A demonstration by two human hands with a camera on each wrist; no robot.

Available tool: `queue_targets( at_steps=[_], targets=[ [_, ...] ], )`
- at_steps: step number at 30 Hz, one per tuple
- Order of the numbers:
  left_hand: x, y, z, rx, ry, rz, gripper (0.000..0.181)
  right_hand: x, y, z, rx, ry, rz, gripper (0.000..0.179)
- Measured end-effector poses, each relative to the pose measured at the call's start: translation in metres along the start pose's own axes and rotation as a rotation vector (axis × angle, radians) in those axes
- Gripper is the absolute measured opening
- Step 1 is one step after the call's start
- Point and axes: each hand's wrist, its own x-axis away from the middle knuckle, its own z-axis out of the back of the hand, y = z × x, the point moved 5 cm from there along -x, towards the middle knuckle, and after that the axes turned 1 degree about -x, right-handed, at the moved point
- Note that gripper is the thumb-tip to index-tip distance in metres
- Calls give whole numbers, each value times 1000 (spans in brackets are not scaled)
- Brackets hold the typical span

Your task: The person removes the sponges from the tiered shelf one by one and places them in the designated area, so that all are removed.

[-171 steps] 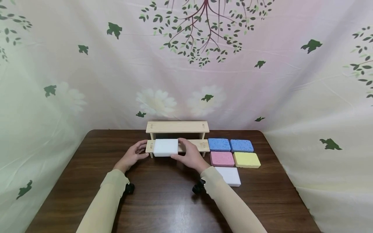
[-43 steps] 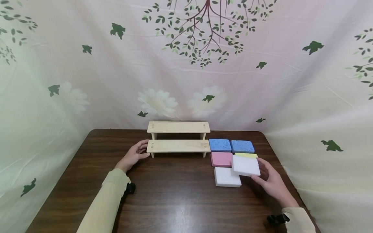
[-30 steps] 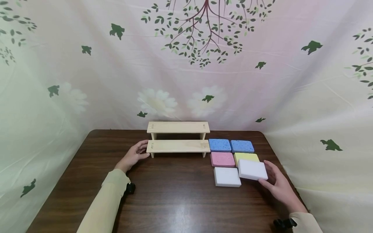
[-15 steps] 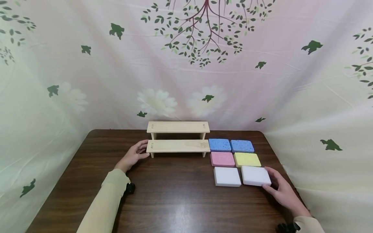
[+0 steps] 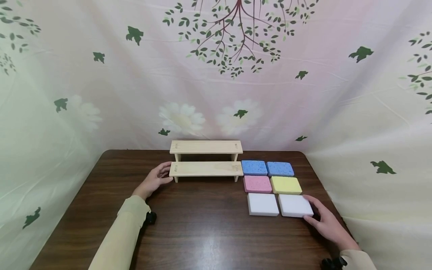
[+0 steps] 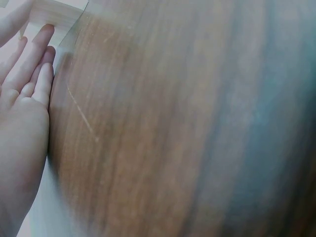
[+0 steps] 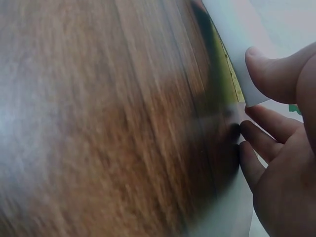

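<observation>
At the table's right front, my right hand (image 5: 329,227) holds a white sponge (image 5: 295,205) by its right end, thumb on the near side and fingers on the far side. The sponge lies flat on the table; in the right wrist view the thumb (image 7: 269,76) presses its white side. Just left of it lies a second white sponge (image 5: 263,204). My left hand (image 5: 152,182) is at the left end of the two-tier wooden stand (image 5: 206,169), fingertips at the lower board. In the left wrist view, the fingers (image 6: 37,54) stretch fairly straight towards the pale wood.
Behind the white sponges lie a pink sponge (image 5: 257,184) and a yellow sponge (image 5: 286,185). Farther back are two blue sponges, one left (image 5: 254,167) and one right (image 5: 280,169), beside the stand. A printed cloth (image 5: 209,90) hangs around the dark wooden table (image 5: 189,232).
The white sponge in my right hand has moved from over the stand's lower board, rightward past the yellow sponge, and down onto the table. My left hand has stayed at the stand.
</observation>
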Motion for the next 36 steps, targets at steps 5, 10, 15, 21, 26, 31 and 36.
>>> queue_targets(
  at_steps=[5,10,15,21,26,31,36],
  targets=[
    [1,0,0,4,1,-4,76,-1,1,-2,22,-35,-41,70],
    [0,0,0,-11,8,5,75,-1,0,-3,60,-51,-63,69],
    [0,0,0,-13,14,10,73,-1,0,-3,69,-63,-67,68],
    [0,3,0,-15,10,7,74,0,2,-4,64,-66,-65,67],
    [-1,2,0,-18,7,10,75,0,2,-2,75,-56,-50,67],
    [-1,1,-2,-25,9,14,74,1,1,1,80,-46,-37,69],
    [0,2,-3,-21,13,8,74,1,0,3,64,-59,-60,86]
  ],
)
